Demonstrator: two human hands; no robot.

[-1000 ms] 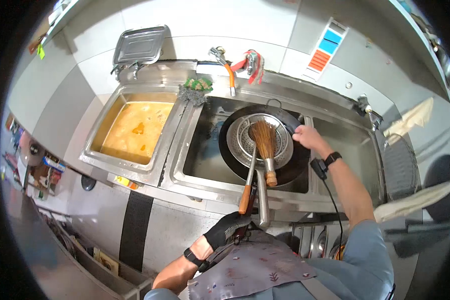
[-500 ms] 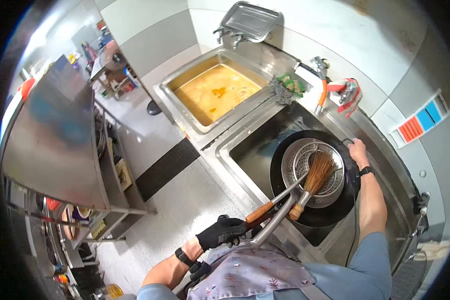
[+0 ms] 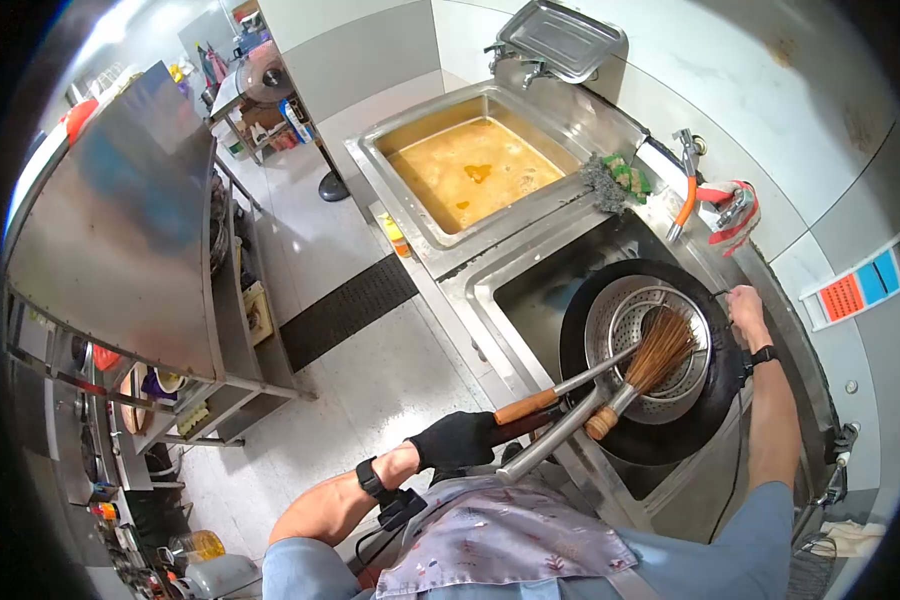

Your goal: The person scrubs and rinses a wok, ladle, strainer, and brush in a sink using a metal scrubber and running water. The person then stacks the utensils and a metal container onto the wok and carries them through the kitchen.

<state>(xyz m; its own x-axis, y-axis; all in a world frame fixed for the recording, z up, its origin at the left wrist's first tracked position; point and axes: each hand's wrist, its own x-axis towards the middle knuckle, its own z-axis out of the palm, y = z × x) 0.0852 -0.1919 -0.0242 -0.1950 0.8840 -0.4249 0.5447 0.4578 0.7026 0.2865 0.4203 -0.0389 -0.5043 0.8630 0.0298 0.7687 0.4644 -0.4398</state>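
A black wok is over the middle sink basin, with a perforated metal strainer in it. A bamboo brush and a wooden-handled ladle lie across the strainer, beside a thick metal handle. My left hand, in a black glove, is closed round the wok's dark long handle, just below the ladle's wooden grip. My bare right hand is closed at the small loop handle on the wok's far right rim.
Orange-brown liquid fills the left basin. A scouring pad, an orange-tipped faucet and a red-and-white cloth are behind the sink. A metal shelf unit stands at the left, and a dark mat lies on the floor.
The view has swung left, bringing the floor and shelf unit into sight. Both hands stay on the wok, and the right hand's grip has shifted to the loop handle.
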